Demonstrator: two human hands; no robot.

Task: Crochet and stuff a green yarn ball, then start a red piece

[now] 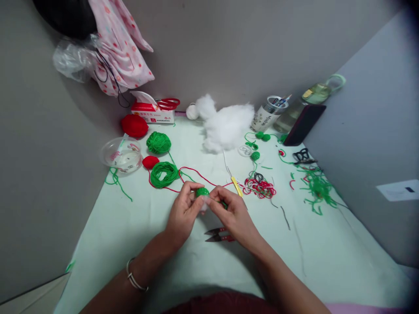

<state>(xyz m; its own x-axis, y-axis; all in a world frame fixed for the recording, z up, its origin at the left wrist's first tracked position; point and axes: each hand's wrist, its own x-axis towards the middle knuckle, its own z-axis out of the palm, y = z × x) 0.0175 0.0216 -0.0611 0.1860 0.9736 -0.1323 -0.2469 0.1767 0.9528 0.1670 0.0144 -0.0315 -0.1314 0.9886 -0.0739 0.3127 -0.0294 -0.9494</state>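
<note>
From my remote seat, I saw the plastic bowl (121, 153) at the far left of the table (327, 261), then a green yarn ball (159, 142) and a looser green coil (163, 173). My left hand (182, 214) pinched the small green crochet piece (202, 192) with white stuffing (204, 203) showing beneath; my right hand (233, 213) pinched its other side, fingertips closed together. I judged it light, soft and squashy, best held by the knitted rim, not the fluff. Snips (218, 234) lay just below my hands, scrap threads (317, 185) further right.
</note>
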